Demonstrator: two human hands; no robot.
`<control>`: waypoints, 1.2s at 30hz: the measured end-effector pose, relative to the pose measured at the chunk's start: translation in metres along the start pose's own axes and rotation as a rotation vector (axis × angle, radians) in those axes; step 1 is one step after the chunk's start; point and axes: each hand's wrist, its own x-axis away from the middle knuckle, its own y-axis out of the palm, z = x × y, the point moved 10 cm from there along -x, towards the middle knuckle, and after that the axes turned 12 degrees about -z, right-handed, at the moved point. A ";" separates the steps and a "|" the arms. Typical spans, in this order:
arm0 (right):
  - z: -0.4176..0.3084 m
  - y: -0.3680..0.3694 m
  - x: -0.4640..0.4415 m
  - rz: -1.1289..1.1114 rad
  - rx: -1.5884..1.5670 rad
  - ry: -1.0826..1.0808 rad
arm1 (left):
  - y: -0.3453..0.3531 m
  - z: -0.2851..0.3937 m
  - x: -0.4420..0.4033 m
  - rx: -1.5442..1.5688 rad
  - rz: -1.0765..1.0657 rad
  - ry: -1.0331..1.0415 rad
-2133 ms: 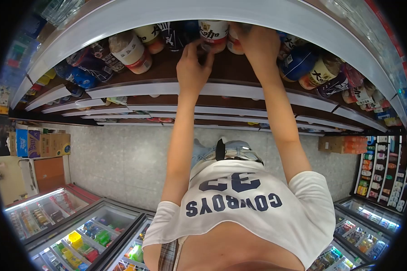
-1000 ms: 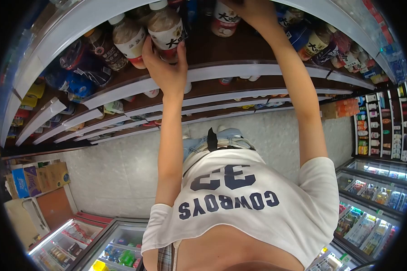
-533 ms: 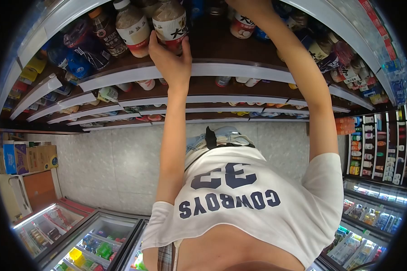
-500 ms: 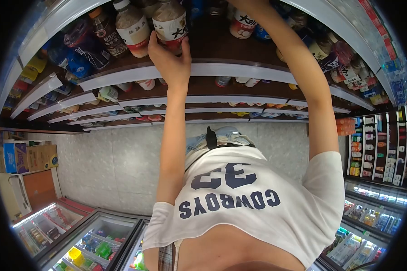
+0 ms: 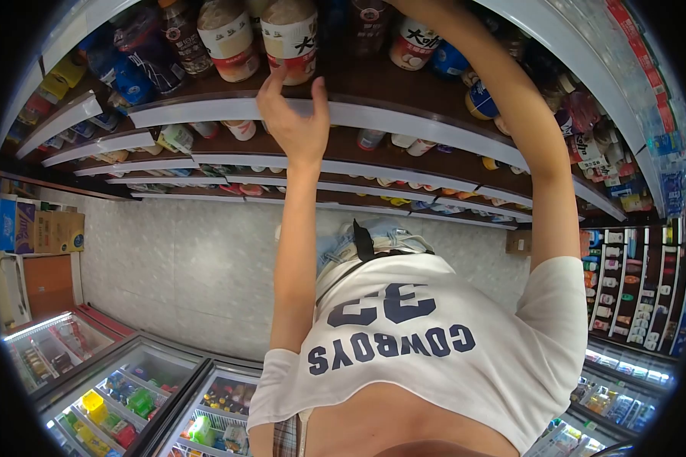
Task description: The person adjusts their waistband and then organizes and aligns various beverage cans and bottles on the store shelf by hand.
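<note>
My left hand (image 5: 293, 122) is open in front of the shelf edge, thumb and fingers spread. Its fingertips overlap the lower part of a bottle (image 5: 291, 49) with a white and red label and large dark characters; I cannot tell whether they touch it. A similar bottle (image 5: 227, 46) stands just to the left. My right arm reaches over the shelf, and only part of my right hand (image 5: 425, 11) shows at the top edge, its fingers hidden. Beneath it stands another white-and-red-labelled bottle (image 5: 414, 46), with a blue item (image 5: 448, 59) beside it.
The shelf's pale front rail (image 5: 389, 118) runs across, with more stocked shelves below. Dark bottles (image 5: 187, 38) stand at the left, and another dark bottle (image 5: 368, 27) is farther back. Freezer cases (image 5: 198, 365) and cartons (image 5: 57, 232) are at lower left.
My left hand has come off the bottle, moving down and towards me with fingers spread. The bottle remains on the shelf. My right arm still reaches over the shelf; the view has shifted slightly.
</note>
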 end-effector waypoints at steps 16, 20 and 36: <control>0.069 -0.025 0.030 0.038 0.262 0.086 | 0.063 0.023 -0.010 0.208 -0.305 -0.012; 0.080 -0.029 0.020 0.063 0.273 0.201 | 0.045 0.017 -0.007 0.140 -0.337 0.072; 0.057 -0.029 0.030 0.229 0.381 0.362 | 0.042 -0.010 0.008 0.134 -0.483 0.309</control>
